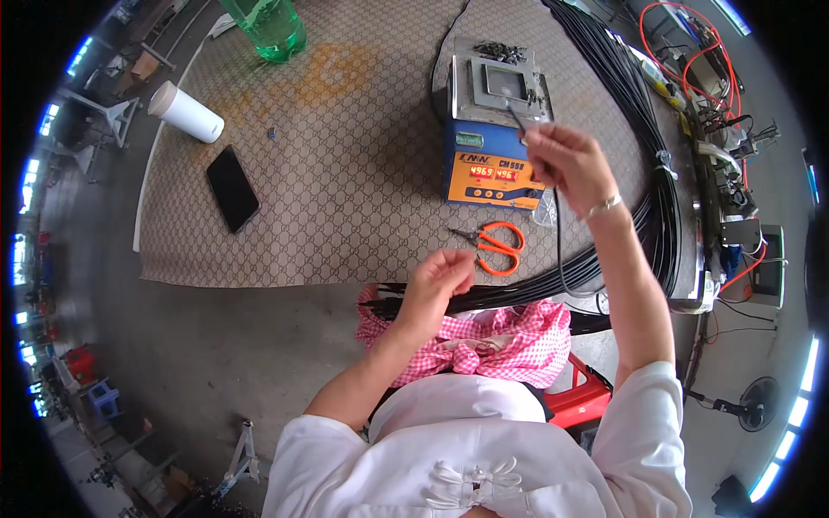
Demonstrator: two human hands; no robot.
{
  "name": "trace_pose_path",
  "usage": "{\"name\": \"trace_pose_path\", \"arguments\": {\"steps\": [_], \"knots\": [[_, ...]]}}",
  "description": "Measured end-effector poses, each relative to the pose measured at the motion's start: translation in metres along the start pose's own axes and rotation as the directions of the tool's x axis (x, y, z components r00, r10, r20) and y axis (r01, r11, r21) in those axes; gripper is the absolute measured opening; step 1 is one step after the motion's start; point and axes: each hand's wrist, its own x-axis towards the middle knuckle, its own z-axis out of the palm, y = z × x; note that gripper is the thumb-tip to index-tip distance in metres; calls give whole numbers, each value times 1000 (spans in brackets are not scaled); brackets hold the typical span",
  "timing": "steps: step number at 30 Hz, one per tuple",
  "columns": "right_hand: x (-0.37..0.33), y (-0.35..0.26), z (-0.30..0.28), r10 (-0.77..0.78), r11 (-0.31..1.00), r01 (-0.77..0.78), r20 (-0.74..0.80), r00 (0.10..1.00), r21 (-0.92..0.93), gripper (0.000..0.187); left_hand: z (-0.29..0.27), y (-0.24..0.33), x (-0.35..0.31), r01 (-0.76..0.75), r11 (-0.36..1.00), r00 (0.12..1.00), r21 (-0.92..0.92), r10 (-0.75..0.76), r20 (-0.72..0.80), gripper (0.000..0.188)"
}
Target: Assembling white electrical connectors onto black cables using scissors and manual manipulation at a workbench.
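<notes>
My right hand (pixel 568 164) pinches a black cable (pixel 559 242). The cable's tip reaches the square opening of a solder pot (pixel 494 164), a blue and orange box with a lit red display and a metal top. Below the hand, the rest of that cable curves down toward the table's front edge. My left hand (pixel 440 281) is closed near that edge, its fingertips pressed together; whatever they hold, if anything, is hidden. Just right of it lie orange-handled scissors (pixel 501 248). A bundle of black cables (pixel 518 287) runs close by, crossing my lap.
Dark scraps (pixel 501 52) lie on the pot's metal top. Toward the left of the patterned tabletop (pixel 345 181) are a phone (pixel 232 189), a white tumbler (pixel 186 114) and a green bottle (pixel 269 30). Long black cables (pixel 617 73) line the right side, beside a fan (pixel 758 404).
</notes>
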Motion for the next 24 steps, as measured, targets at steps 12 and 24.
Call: {"name": "trace_pose_path", "arguments": {"steps": [12, 24], "knots": [[-53, 55, 40, 12, 860, -96, 168, 986, 502, 8, 29, 46, 16, -419, 905, 907, 81, 421, -10, 20], [-69, 69, 52, 31, 790, -173, 243, 969, 588, 7, 30, 41, 16, -406, 912, 913, -47, 407, 7, 16]]}}
